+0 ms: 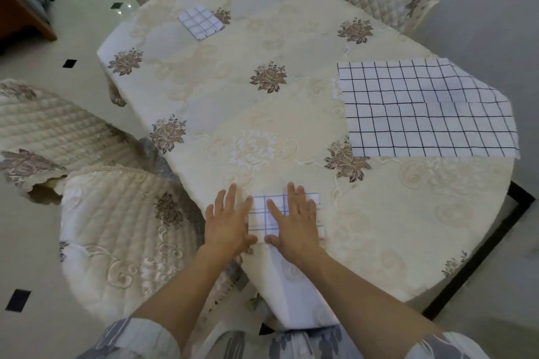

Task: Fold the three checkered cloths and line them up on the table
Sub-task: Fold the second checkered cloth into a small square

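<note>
Head view: the folded cloth under the hands (267, 217) lies in the lower middle of the frame, near the table's near edge.
Left hand: the left hand (229, 223) is flat and open, fingers spread, resting on the left edge of this cloth and partly on the tablecloth beside it.
Right hand: the right hand (294, 220) is also flat and open, palm down, pressing on the right part of the same cloth; neither hand grips anything.
How it will handle: the cloth seems thin, soft and light, so I judge it keeps a crease only when pressed, and it can slide easily on the tablecloth.
Where to hold: best at two corners or along one folded edge, with fingertips pinching all the layers together, otherwise the layers may open.
Second cloth: the small folded cloth (200, 21) lies in the upper left of the frame, far from the hands, already folded to a small square.
Third cloth: the large cloth (425, 108) is at the right of the frame, folded only partly; its right side seems to hang over the table's edge.
Surface: the table (262, 131) is oval, covered with a cream tablecloth with brown flowers; it looks soft and a little uneven.
Room: quilted chairs (122, 230) stand around, on a pale tiled floor (78, 23) with small black squares.
</note>
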`<state>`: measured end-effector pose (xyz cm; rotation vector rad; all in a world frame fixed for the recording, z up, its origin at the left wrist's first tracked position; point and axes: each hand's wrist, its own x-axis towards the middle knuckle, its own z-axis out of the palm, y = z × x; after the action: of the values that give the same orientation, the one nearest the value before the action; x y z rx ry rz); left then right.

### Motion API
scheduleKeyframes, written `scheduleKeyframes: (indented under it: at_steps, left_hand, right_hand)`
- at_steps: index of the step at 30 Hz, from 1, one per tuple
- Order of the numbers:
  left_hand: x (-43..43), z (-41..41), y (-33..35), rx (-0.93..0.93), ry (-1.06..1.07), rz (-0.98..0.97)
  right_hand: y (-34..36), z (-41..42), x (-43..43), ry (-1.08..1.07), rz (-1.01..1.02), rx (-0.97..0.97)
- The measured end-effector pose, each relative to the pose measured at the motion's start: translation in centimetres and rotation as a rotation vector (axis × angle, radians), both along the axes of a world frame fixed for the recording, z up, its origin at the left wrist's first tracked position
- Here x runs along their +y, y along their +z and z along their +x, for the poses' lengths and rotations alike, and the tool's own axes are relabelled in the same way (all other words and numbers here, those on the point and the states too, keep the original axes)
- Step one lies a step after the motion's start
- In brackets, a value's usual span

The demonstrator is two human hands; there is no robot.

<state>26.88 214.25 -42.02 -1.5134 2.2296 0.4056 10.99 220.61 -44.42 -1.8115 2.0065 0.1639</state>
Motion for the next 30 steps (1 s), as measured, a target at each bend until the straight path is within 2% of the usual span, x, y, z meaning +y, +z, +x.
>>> scheduleKeyframes:
  at_steps: [6, 15, 20, 24, 28, 30]
  left_hand:
    - [-0.6, 0.3, 0.0, -0.010, -0.024, -0.010]
    - [-0.7, 0.1, 0.4, -0.013, -0.058, -0.008]
    - [-0.5, -0.4, 0.8, -0.025, -0.087, 0.005]
    - [0.5, -0.9, 1.2, 0.022, -0.269, -0.078]
    - [1.7, -1.4, 0.7, 0.056, -0.368, -0.089]
    - [1.9, -1.6, 0.6, 0.053, -0.383, -0.094]
  right_hand:
    - [-0.2, -3.6, 0.4, 0.005, -0.011, 0.019]
    - [0.2, -10.2, 3.0, -0.103, 0.022, 0.079]
    - [0.8, -10.2, 3.1, -0.125, 0.058, 0.078]
    - [1.4, -8.6, 2.9, -0.172, 0.006, 0.058]
    - [1.3, -7.1, 3.7, -0.042, -0.029, 0.071]
    - [1.0, -6.9, 4.0, -0.067, 0.017, 0.052]
